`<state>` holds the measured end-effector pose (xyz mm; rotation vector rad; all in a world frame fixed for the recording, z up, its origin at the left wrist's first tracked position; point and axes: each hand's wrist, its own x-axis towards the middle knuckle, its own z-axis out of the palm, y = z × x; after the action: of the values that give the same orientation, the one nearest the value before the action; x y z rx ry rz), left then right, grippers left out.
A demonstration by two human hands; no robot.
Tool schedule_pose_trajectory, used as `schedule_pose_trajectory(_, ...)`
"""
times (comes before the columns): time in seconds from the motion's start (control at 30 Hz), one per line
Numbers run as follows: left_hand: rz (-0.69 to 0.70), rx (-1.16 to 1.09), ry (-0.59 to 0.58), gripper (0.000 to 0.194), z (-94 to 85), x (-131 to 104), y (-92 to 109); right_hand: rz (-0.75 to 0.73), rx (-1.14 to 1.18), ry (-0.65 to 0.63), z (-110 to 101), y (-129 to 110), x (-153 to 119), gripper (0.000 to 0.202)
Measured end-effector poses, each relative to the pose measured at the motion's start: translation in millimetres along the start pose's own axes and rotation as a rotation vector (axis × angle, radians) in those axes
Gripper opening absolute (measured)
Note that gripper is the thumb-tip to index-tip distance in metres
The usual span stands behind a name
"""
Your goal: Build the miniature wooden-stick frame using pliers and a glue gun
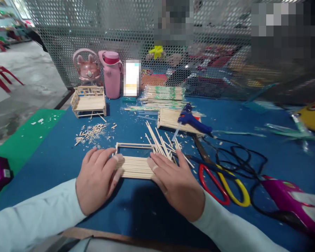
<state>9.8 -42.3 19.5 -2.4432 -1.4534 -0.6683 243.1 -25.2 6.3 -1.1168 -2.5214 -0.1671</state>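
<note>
A small frame of wooden sticks (138,168), with a slatted panel at its near side and a gap behind, lies on the blue table before me. Its left end is held between the thumb and fingers of my left hand (97,178). My right hand (177,182) grips the right end, fingers over the top and thumb at the near edge. Loose sticks (160,140) lie fanned out just beyond my right fingers. Behind them a blue glue gun (195,120) rests on another slatted stick piece (169,117). Scissors (215,183) with red and yellow handles lie right of my right hand.
A finished-looking miniature stick bench (89,103) stands at the back left, with stick offcuts (90,134) before it. A pink bottle (112,77), a lit phone (131,77) and packs of sticks (164,92) line the mesh screen (60,45). Black cable (241,150) tangles at right.
</note>
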Motion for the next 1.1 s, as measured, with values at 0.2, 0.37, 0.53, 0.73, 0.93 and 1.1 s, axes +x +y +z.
schedule_pose_trajectory(0.2, 0.246, 0.010, -0.101, 0.050, 21.5, 13.5, 15.8, -0.038, -0.048, 0.006, -1.7, 0.2, 1.2, 0.030)
schedule_pose_trajectory(0.37, 0.251, -0.028, -0.181, 0.046, 37.3, 14.8, 21.0, -0.028, -0.017, -0.001, 0.0, -0.3, 0.8, 0.029)
schedule_pose_trajectory(0.53, 0.226, -0.064, -0.172, 0.047, 40.1, 13.5, 20.3, -0.056, -0.003, -0.008, -2.0, 7.0, 0.6, 0.029)
schedule_pose_trajectory(0.73, 0.238, -0.180, -0.116, 0.051, 32.4, 11.6, 17.6, 0.313, -0.008, 0.366, -29.5, 36.0, 2.2, 0.032)
schedule_pose_trajectory(0.93, 0.102, -0.419, 0.034, 0.035, 11.6, 11.2, -6.7, 0.422, 0.023, -0.163, -17.0, 43.9, 7.7, 0.021)
schedule_pose_trajectory(1.1, -0.346, -0.679, -0.129, 0.030, 13.1, 16.9, -20.8, 0.460, -0.021, -0.235, -3.2, 42.9, 10.4, 0.024)
